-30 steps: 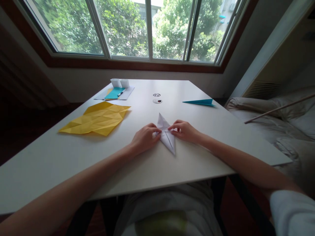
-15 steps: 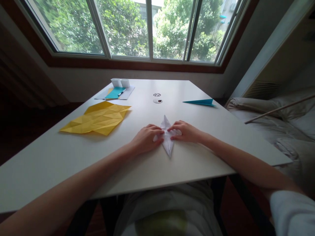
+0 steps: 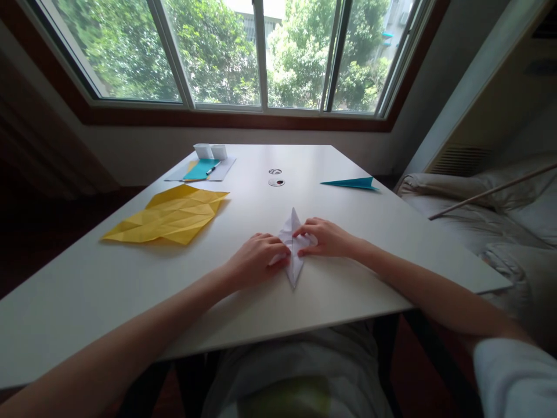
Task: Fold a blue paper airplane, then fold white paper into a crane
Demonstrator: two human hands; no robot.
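Head view: a white worktop [image 3: 339, 302] stands below a window [image 3: 256, 52]. A white folded paper [image 3: 294, 267], shaped as a narrow diamond with its points at 12 and 6 o'clock, lies on the worktop near the front edge, at the centre of the frame.

Left hand [image 3: 256, 260]: positioned at 9 o'clock of the white folded paper, fingers curled, fingertips pressed onto the left flap of the paper. Right hand [image 3: 327, 238]: positioned at 3 o'clock of the paper, fingertips pressed onto the right flap. The two hands meet over the middle of the paper, fingertips almost touching; both press the paper flat against the worktop. Whether either hand pinches a layer between thumb and finger cannot be told.

Surrounding items:
- Yellow creased sheet [image 3: 167, 215], lying flat at 10 o'clock of the hands, well apart from them.
- Teal folded paper [image 3: 350, 183], a long pointed shape, at 1 o'clock, well apart.
- Teal sheet [image 3: 200, 169] on a pale pad at 11 o'clock near the far edge, with a pen [image 3: 213, 168] lying on it.
- Two small white boxes [image 3: 210, 151] just behind the pad.
- Two round cable ports [image 3: 275, 177] at 12 o'clock.
- Bed [image 3: 500, 220] with pale covers at 3 o'clock, beside the worktop.
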